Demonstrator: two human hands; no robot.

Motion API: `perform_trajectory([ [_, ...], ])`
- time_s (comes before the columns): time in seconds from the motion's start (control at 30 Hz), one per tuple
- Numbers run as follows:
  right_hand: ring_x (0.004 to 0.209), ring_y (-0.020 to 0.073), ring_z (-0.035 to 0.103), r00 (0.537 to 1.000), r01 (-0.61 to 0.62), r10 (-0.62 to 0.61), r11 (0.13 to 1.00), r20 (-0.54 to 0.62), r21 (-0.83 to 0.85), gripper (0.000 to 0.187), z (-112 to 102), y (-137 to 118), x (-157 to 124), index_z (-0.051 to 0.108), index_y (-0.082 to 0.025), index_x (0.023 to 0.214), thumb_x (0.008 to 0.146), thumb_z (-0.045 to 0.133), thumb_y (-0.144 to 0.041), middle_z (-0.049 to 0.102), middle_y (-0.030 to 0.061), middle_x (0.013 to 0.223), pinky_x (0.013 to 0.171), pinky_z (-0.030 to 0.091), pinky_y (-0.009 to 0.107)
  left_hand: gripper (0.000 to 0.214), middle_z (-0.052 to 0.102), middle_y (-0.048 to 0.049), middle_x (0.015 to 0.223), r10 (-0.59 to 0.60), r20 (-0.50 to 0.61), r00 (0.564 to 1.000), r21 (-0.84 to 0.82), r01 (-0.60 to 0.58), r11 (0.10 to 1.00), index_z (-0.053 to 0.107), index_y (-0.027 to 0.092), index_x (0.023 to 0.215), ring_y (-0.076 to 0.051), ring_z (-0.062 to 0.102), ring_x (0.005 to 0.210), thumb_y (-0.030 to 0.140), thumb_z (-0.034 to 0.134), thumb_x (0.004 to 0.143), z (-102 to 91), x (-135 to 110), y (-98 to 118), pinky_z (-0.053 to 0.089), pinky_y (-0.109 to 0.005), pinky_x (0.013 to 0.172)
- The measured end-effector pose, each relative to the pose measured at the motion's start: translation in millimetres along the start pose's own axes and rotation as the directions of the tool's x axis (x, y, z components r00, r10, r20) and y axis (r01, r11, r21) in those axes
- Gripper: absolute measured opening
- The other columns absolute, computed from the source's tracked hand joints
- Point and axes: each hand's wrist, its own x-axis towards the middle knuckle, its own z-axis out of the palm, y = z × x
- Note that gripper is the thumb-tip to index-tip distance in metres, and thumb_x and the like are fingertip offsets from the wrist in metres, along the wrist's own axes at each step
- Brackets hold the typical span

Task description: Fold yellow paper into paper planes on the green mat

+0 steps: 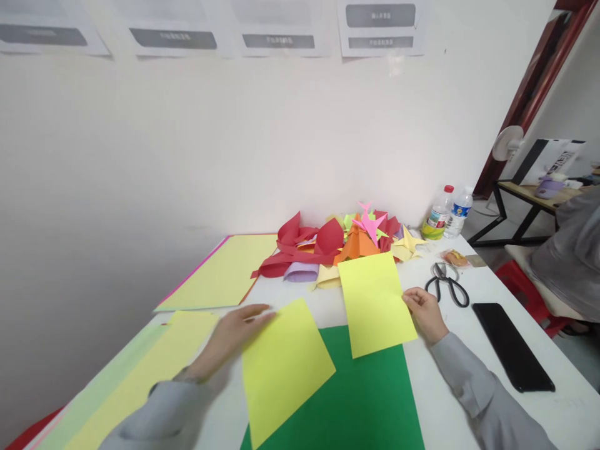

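My left hand [237, 331], somewhat blurred, pinches the upper left edge of a yellow sheet of paper [290, 372]. A second yellow sheet of paper [375, 306] hangs tilted from my right hand [424, 309], its right edge between thumb and fingers. The two sheets are apart. Beneath them, partly covered, lies a large green sheet [370, 400] on the white table [435, 387].
Folded paper shapes, among them red paper pieces [328, 240] and a pink star [370, 224], are heaped by the wall. Pale yellow sheets [220, 269] lie left. Scissors [445, 284], a black phone [513, 347] and two bottles [438, 212] stand or lie right. A person sits beyond.
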Motion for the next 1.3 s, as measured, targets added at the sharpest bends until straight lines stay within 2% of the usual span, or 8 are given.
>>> perform_trajectory([
  [0.07, 0.049, 0.0141, 0.056, 1.0, -0.018, 0.018, 1.0, 0.002, 0.024, 0.037, -1, -1, 1, 0.062, -0.019, 0.07, 0.061, 0.079, -0.051, 0.066, -0.0014, 0.056, 0.049, 0.043, 0.026, 0.052, 0.069, -0.0118, 0.118, 0.062, 0.132, 0.989, 0.133, -0.08, 0.988, 0.077, 0.023, 0.083, -0.039, 0.052, 0.123, 0.043, 0.09, 0.037, 15.5, -18, -12, 0.033, -0.047, 0.11],
  [0.17, 0.05, 0.014, 0.058, 0.999, -0.048, 0.047, 0.998, 0.027, 0.044, 0.036, -5, -2, 1, 0.063, -0.018, 0.07, 0.06, 0.08, -0.049, 0.067, -0.0013, 0.058, 0.052, 0.044, 0.026, 0.088, 0.032, -0.015, 0.152, 0.222, 0.516, 0.827, 0.529, -0.512, 0.677, 0.057, 0.025, 0.132, -0.041, 0.025, 0.14, 0.064, 0.075, 0.055, 30.8, -39, -34, 0.024, -0.055, 0.112],
  [0.23, 0.05, 0.0137, 0.058, 0.996, -0.072, 0.07, 0.996, 0.057, 0.045, 0.035, -7, -5, 1, 0.064, -0.018, 0.069, 0.06, 0.081, -0.047, 0.068, -0.001, 0.058, 0.052, 0.044, 0.026, 0.098, 0.019, -0.0153, 0.156, 0.207, 0.595, 0.777, 0.607, -0.602, 0.519, 0.038, 0.026, 0.144, -0.041, 0.018, 0.142, 0.067, 0.07, 0.061, 31.0, -41, -45, 0.021, -0.058, 0.112],
  [0.43, 0.048, 0.0122, 0.057, 0.98, -0.142, 0.135, 0.989, 0.144, 0.034, 0.035, -14, -13, 3, 0.066, -0.016, 0.067, 0.056, 0.084, -0.044, 0.068, -0.0002, 0.057, 0.051, 0.042, 0.024, 0.096, 0.02, -0.0198, 0.155, 0.078, 0.553, 0.83, 0.751, -0.536, 0.385, 0.036, 0.015, 0.145, -0.04, 0.017, 0.142, 0.071, 0.057, 0.07, 5.9, -7, -43, 0.018, -0.061, 0.111],
  [0.6, 0.049, 0.0112, 0.057, 0.972, -0.16, 0.15, 0.986, 0.182, 0.042, 0.034, -16, -15, 3, 0.067, -0.016, 0.067, 0.056, 0.085, -0.042, 0.068, -0.0006, 0.057, 0.052, 0.04, 0.023, 0.084, 0.039, -0.0171, 0.149, 0.244, 0.44, 0.864, 0.602, -0.485, 0.634, 0.043, 0.015, 0.142, -0.038, 0.036, 0.136, 0.065, 0.054, 0.075, 22.3, -13, -15, 0.033, -0.051, 0.109],
  [0.77, 0.051, 0.0123, 0.059, 0.967, -0.172, 0.157, 0.983, 0.201, 0.06, 0.035, -16, -13, 2, 0.065, -0.018, 0.069, 0.057, 0.085, -0.044, 0.069, -0.0013, 0.06, 0.053, 0.042, 0.025, 0.089, 0.06, -0.0151, 0.13, 0.164, 0.541, 0.825, -0.048, -0.165, 0.985, 0.033, 0.019, 0.145, -0.03, 0.064, 0.108, 0.058, 0.065, 0.071, 82.2, -52, 34, 0.055, -0.043, 0.087],
  [1.0, 0.051, 0.011, 0.059, 0.946, -0.198, 0.183, 0.98, 0.269, 0.027, 0.036, -18, -12, 2, 0.067, -0.015, 0.07, 0.057, 0.085, -0.044, 0.07, -0.0004, 0.061, 0.053, 0.042, 0.023, 0.049, 0.074, -0.0076, 0.078, 0.061, 0.494, 0.868, -0.285, 0.096, 0.954, 0.071, 0.011, 0.093, -0.023, 0.069, 0.069, 0.049, 0.077, 0.063, 117.3, -56, 54, 0.057, -0.031, 0.059],
  [1.3, 0.044, 0.0114, 0.057, 0.925, -0.217, 0.213, 0.976, 0.316, -0.023, 0.037, -20, -12, 3, 0.069, -0.012, 0.063, 0.048, 0.09, -0.038, 0.069, 0.002, 0.056, 0.045, 0.041, 0.022, 0.046, 0.075, -0.0059, 0.079, 0.048, 0.318, 0.947, -0.432, 0.099, 0.896, 0.072, 0.014, 0.094, -0.023, 0.068, 0.071, 0.047, 0.08, 0.062, 118.7, -44, 22, 0.058, -0.034, 0.065],
])
